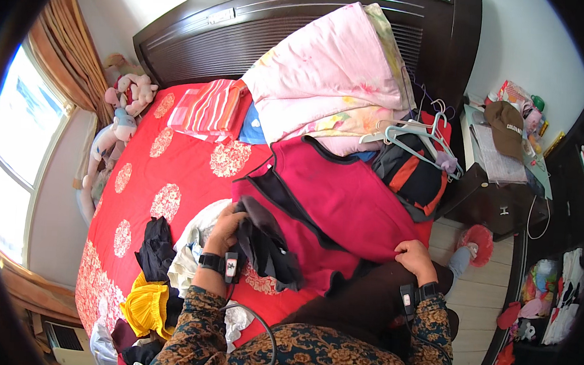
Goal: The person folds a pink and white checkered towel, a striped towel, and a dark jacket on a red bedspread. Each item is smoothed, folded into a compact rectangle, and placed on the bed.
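A magenta vest (345, 200) with black edging lies spread over the bed in front of me, its front partly parted to show a dark lining. My right hand (415, 258) pinches the vest's lower right edge between thumb and fingers. Bunched dark grey and black cloth (268, 248), perhaps a garment, hangs from my left hand (226, 231) over the vest's left side. White clothing (189, 256) lies just left of that hand. Whether the dark cloth is joined to the vest I cannot tell.
Black clothing (154, 249) and a yellow garment (147, 306) are heaped on the left of the red bedspread (137, 199). Hangers (423, 140) rest on a black-and-orange bag or garment (416, 174) at right. Folded pink bedding (327, 70) stands against the headboard (190, 53). A nightstand (494, 203) adjoins the bed.
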A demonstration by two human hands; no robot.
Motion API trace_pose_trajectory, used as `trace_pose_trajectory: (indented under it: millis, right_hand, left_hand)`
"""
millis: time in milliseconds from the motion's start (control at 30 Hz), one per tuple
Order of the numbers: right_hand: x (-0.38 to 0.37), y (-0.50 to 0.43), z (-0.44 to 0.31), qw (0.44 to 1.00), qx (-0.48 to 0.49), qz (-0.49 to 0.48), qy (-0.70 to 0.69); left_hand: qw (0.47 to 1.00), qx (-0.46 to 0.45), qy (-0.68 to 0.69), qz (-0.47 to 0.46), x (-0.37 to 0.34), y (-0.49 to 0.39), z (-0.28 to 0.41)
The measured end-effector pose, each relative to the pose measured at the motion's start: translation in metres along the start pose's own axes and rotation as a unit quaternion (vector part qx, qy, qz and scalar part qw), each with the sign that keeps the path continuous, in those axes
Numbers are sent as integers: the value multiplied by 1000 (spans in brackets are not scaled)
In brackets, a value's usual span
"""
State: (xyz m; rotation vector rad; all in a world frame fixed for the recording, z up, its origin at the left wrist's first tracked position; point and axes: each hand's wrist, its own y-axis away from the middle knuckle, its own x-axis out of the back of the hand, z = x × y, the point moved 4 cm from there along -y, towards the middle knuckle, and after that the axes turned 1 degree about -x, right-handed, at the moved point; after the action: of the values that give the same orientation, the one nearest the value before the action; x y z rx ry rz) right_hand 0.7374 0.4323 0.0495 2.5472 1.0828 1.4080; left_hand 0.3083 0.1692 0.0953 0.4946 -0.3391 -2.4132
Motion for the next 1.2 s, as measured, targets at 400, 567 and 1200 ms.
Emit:
trace_pose_trajectory:
  millis: [400, 567, 1200]
  right_hand:
    - [3, 5, -2, 1000, -6, 10, -4]
    - [4, 5, -4, 1000, 7, 13, 3]
    - [-2, 2, 4, 1000, -6, 7, -27]
  left_hand:
    - [863, 31, 503, -41, 10, -21, -31]
    - [830, 31, 553, -68, -5, -17, -31]
    - [944, 129, 46, 301, 67, 26, -113]
